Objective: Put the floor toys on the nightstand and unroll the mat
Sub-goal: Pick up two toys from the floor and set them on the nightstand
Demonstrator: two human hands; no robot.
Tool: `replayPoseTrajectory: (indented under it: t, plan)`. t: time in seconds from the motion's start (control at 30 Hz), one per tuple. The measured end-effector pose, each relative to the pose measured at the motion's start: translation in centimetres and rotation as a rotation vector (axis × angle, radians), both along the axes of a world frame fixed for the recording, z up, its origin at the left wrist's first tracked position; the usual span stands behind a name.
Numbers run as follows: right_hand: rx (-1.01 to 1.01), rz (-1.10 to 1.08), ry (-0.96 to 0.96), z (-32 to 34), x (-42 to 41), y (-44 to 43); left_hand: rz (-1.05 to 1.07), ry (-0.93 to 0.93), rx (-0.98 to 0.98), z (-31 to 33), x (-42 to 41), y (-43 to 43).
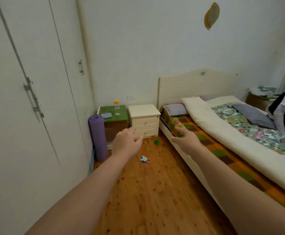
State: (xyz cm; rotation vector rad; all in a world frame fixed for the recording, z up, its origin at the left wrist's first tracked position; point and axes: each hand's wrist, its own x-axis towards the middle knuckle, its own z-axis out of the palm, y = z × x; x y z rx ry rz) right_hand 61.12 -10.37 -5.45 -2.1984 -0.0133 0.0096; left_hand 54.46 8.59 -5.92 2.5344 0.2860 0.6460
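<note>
Both hands, left hand (127,143) and right hand (185,140), reach out with relaxed fingers, holding nothing.

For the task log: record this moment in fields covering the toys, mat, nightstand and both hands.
toys: blue toy with orange ring and green toy, both on the wooden floor
mat: purple mat, rolled, standing upright beside the green-topped cabinet
nightstand: cream nightstand beside the bed, no toys on top
hands: left hand and right hand outstretched, holding nothing
progress: neither step done yet
</note>
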Motion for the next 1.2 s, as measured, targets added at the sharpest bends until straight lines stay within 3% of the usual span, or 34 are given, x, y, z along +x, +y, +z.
replayPoseTrajectory:
  t: [0.37, 0.7, 1.2]
  plan:
    - [-0.065, 0.064, -0.045, -3.8, 19.4, 5.7, 0.057, 0.038, -0.045, -2.8, 17.6, 6.3]
    - [-0.029, 0.070, -0.047, -4.3, 37.2, 12.1, 0.041, 0.101, -0.120, -1.2, 35.8, 13.6]
    - [-0.030, 0.094, 0.010, -8.5, 61.2, 15.0, 0.043, 0.179, -0.166, -5.0, 59.4, 17.0]
